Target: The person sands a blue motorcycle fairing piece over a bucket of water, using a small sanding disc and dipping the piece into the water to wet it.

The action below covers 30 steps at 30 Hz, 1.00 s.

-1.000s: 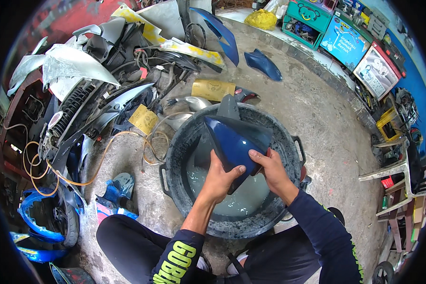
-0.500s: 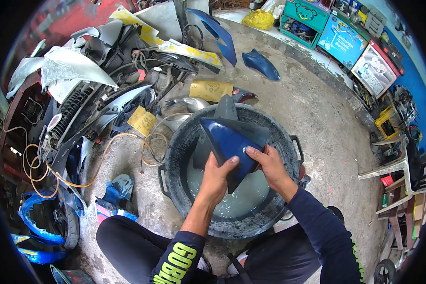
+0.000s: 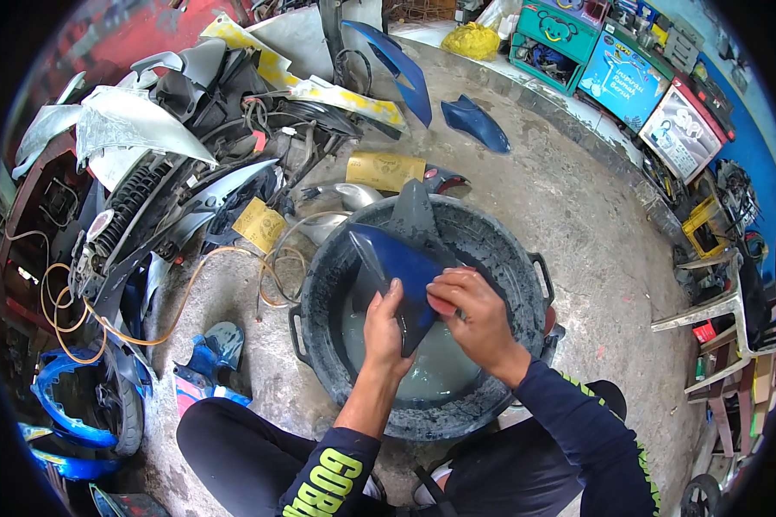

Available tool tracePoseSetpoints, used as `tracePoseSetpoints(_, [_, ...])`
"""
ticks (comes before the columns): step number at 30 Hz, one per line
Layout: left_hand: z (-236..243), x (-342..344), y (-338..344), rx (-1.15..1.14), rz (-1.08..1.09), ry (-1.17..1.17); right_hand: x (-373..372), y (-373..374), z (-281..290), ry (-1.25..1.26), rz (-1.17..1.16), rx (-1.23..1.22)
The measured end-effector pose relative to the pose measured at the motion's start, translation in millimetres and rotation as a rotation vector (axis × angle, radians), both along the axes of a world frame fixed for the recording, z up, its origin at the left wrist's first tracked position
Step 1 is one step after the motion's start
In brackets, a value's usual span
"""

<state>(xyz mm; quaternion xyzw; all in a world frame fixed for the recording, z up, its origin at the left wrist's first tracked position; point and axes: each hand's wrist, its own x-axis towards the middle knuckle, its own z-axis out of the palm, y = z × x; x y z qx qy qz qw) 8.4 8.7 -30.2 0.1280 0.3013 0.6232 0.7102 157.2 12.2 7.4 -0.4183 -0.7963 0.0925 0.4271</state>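
Observation:
My left hand point(image 3: 385, 332) grips the lower left edge of a glossy dark blue plastic panel point(image 3: 397, 263), held tilted over a large dark tub point(image 3: 319, 362) of cloudy grey water. My right hand point(image 3: 474, 310) is closed on a small red pad point(image 3: 441, 304), held on the panel's blue face. A dark grey panel point(image 3: 416, 207) stands in the tub behind the blue one, partly hidden by it.
A heap of body panels and hoses point(image 3: 147, 129) fills the left, with yellow paper sheets point(image 3: 259, 224). A loose blue part point(image 3: 476, 125) lies behind the tub on the concrete floor point(image 3: 603, 345). Crates point(image 3: 547, 52) and a white stool point(image 3: 716, 302) are at the right.
My right hand has let go of the panel's edge and now presses the red pad on its face. The panel has shifted left and down; my left hand has moved down slightly with it.

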Motion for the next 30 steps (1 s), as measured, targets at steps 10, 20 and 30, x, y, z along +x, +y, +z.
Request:
tracePoseSetpoints(10, [31.2,-4.8,-6.5,0.02,0.011,-0.069,-7.7,-5.0,3.7,0.026,0.057,-0.04])
tracePoseSetpoints(20, [28.1,-4.0,-11.0,-0.004,0.032,-0.065,-16.3,-28.6,2.0,0.036,0.097,0.007])
tracePoseSetpoints(30, [19.6,3.0,-6.7,-0.016,-0.027,-0.127,-5.3,-12.8,1.9,-0.009,0.134,0.092])
